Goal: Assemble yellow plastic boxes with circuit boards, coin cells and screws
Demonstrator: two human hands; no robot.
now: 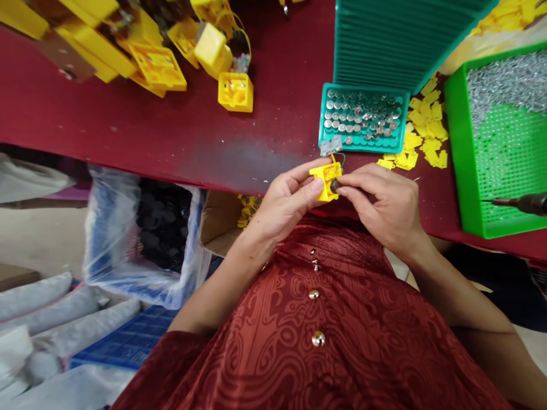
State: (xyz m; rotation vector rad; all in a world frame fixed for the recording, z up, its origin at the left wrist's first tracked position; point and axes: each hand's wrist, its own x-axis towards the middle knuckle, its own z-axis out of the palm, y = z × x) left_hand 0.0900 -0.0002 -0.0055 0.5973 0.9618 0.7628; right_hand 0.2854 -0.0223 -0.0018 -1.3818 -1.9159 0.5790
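My left hand (287, 199) is closed around a small yellow plastic housing (321, 192), thumb across its front. A thin wire and a grey part (331, 146) stick out from the housing's far side. With thumb and fingertip my right hand (382, 199) pinches a dark round button cell (335, 185) against the housing's opening. Whether the cell is seated inside cannot be made out. Just beyond both hands lies a teal tray (321, 117) with rows of shiny button cells (359, 117).
A ribbed teal tray (401, 42) stands behind. Yellow flat pieces (429, 128) lie beside a green basket (468, 165) of metal screws (513, 80), with a screwdriver (525, 203) over its edge. Yellow housings (160, 67) pile up at left. Below the table edge sits a plastic-lined crate (109, 228).
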